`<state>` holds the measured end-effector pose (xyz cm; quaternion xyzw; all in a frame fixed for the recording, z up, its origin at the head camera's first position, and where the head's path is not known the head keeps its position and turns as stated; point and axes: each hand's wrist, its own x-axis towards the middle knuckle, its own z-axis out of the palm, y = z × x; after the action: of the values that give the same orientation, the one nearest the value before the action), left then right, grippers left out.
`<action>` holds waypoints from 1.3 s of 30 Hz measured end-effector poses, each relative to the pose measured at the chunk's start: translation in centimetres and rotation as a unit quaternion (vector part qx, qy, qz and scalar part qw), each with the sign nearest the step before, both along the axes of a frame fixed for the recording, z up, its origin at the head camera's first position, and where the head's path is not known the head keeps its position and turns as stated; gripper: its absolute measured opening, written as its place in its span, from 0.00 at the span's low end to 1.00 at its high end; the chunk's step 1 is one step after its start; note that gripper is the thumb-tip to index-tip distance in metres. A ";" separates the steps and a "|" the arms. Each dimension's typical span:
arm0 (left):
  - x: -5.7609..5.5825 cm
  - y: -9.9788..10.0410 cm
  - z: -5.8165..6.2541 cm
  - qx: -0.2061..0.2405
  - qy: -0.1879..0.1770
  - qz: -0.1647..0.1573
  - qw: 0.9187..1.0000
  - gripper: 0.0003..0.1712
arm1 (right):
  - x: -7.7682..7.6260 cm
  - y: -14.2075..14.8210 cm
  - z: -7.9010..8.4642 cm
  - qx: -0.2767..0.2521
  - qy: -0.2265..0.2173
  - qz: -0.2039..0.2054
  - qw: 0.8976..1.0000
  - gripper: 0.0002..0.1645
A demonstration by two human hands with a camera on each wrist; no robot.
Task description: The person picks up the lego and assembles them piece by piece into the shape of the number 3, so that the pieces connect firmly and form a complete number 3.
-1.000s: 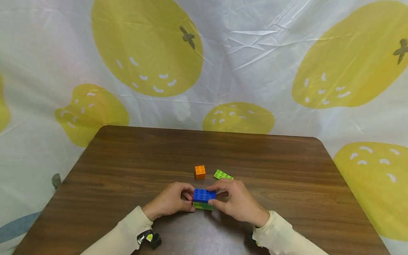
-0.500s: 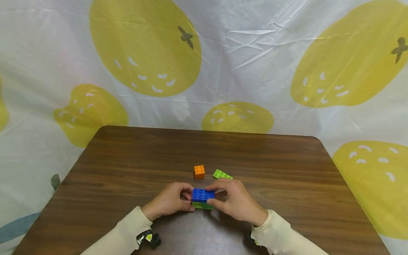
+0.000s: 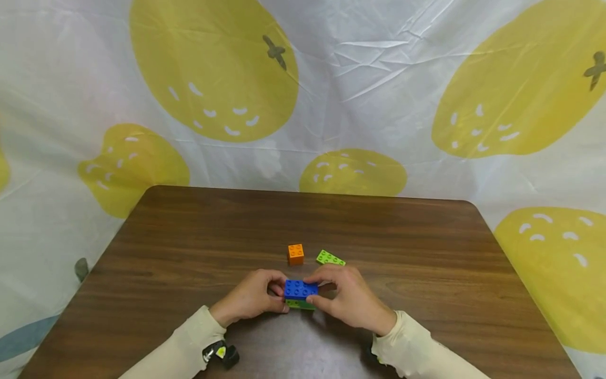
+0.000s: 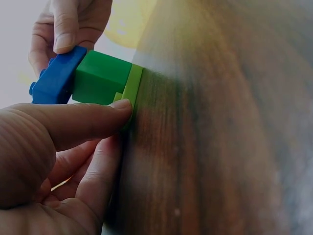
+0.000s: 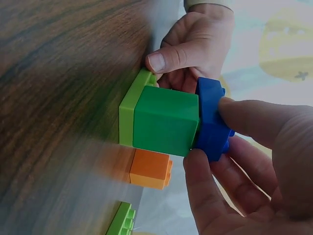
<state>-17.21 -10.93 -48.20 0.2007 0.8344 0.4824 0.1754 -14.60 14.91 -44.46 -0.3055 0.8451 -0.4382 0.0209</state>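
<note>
A light green plate point(image 5: 128, 113) lies low at the tabletop, carrying a dark green block point(image 5: 166, 120). Above that block sits a blue brick point(image 3: 298, 289) with studs on top. In both wrist views the blue brick leans slightly against the block's upper face, with a thin gap at one side. My right hand point(image 3: 351, 299) pinches the blue brick at its right end between thumb and fingers. With thumb and fingertips, my left hand point(image 3: 247, 298) grips the left end of the light green plate.
Just beyond the hands stand an orange brick point(image 3: 295, 255) with several studs and, to its right, another light green plate point(image 3: 330, 257), partly hidden by the right hand. A patterned cloth point(image 3: 322, 105) hangs behind the wooden table point(image 3: 199, 231).
</note>
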 end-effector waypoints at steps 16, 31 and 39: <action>0.1 -0.4 -0.3 0.002 0.001 0.001 1.000 0.23 | -0.1 -0.3 0.3 0.076 0.053 -0.012 0.996 0.19; 0.2 -0.3 -0.6 0.003 0.008 0.000 1.000 0.24 | -0.1 -0.1 0.3 0.048 0.031 0.010 0.998 0.18; 0.0 -0.2 -0.4 -0.006 0.010 -0.004 1.000 0.24 | -0.2 0.1 0.1 0.035 0.018 0.000 0.999 0.20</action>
<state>-17.26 -11.18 -48.56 0.2080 0.8381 0.4749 0.1699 -14.77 15.02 -44.34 -0.3126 0.8599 -0.4033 0.0166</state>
